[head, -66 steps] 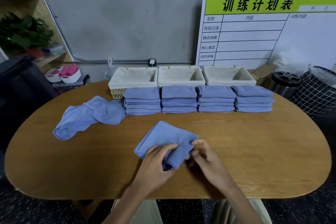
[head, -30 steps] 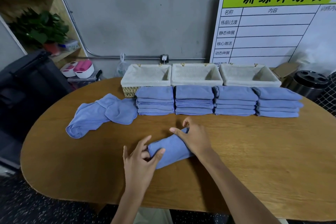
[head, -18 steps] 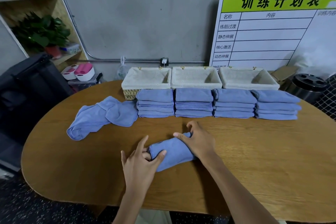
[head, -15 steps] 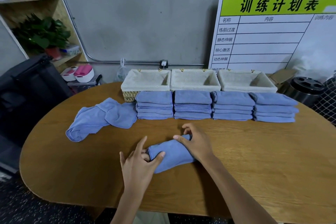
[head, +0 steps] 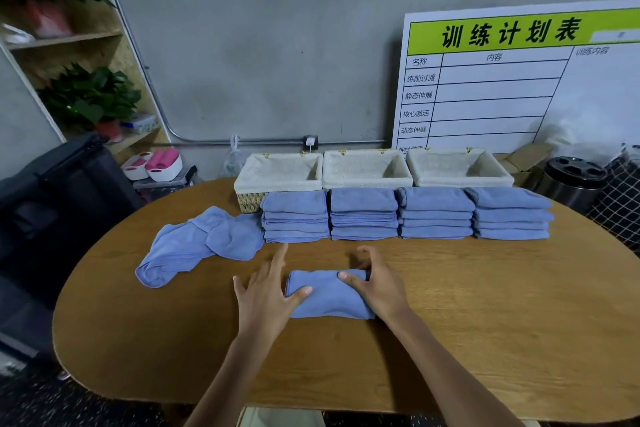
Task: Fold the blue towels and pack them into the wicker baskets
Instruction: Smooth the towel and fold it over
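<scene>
Our left hand (head: 266,298) is spread wide, fingers straight and fanned out over the table (head: 485,322), with just the thumb tip touching the left end of the folded towel (head: 325,298). It isn't gripping anything. Our right hand (head: 379,284) is cupped over the right end of that same towel: thumb lying across the top, the other fingers curled around the far right corner, so it's got a loose hold on it.

The towel itself is a compact blue rectangle now, lying flat on the near middle of the table between our two hands, with a soft crease running across it and the edges a bit rounded.

Further back there are four neat stacks of folded towels (head: 401,215) lined up in a row, side by side and touching. Right behind them sit three wicker baskets (head: 367,170) with pale fabric liners, side by side against the far edge. No towels are visible inside them from here.

Off to the left of the stacks there's a rumpled pile of unfolded towels (head: 197,246), its right edge touching the leftmost stack.
</scene>
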`<state>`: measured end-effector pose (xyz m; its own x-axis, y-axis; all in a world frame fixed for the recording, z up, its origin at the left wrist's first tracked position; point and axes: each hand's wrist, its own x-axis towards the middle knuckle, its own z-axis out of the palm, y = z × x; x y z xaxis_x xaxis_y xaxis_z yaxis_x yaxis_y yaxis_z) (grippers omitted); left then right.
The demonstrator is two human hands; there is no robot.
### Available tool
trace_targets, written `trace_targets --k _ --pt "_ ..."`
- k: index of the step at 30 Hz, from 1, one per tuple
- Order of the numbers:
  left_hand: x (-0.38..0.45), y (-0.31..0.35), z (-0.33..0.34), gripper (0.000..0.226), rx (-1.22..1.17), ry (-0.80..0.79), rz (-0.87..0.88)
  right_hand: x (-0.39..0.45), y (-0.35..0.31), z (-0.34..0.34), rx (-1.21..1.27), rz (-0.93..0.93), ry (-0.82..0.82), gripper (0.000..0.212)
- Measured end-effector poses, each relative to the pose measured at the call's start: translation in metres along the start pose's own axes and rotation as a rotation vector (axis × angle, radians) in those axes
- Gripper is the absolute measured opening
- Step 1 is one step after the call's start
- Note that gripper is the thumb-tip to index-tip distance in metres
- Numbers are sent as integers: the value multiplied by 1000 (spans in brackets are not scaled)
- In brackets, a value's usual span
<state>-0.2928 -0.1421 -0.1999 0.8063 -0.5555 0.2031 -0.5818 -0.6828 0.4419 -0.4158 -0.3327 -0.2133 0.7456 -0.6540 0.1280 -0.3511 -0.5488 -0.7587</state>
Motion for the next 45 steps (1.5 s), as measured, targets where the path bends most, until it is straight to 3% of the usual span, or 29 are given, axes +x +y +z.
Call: trace_targets --k 3,6,8,13,16,18,22,24,26,28,30,33,36,41,45 --pt "1 7 0 88 109 94 144 -1 -2 0 -26 -18 -30 61" --pt "-18 25 7 52 97 168 314 -3 -2 0 -88 -5 24 48" --pt "-31 41 6 43 7 144 263 -7 -2 1 -106 38 92 43" --pt "-11 53 12 63 -186 -7 60 -26 -10 -2 -63 124 83 29" --pt "8 55 25 82 -435 -157 58 -44 -12 -6 -103 88 -37 27" --pt "20 52 31 90 -482 -210 65 -48 -8 -17 49 67 -91 24" --pt "44 46 28 93 -455 -446 89 -25 6 -49 188 -27 91 18" --pt "47 54 28 89 -481 -568 146 -4 10 -59 71 -49 76 40" --pt "42 67 28 85 -478 -624 218 13 13 -64 -108 -50 -88 86" --pt "41 73 28 85 -440 -630 241 20 18 -66 -87 -34 -259 104" --pt "42 69 30 89 -390 -618 217 16 27 -69 106 5 -322 84" --pt "43 63 32 85 -262 -606 165 10 38 -68 248 8 -282 52" --pt "42 63 31 74 -224 -605 197 5 35 -66 308 -8 -262 48" --pt "52 38 19 68 -383 -702 197 -2 25 -51 378 -7 -243 40" --pt "68 -1 0 69 -405 -614 189 6 2 -18 346 -9 -193 38"
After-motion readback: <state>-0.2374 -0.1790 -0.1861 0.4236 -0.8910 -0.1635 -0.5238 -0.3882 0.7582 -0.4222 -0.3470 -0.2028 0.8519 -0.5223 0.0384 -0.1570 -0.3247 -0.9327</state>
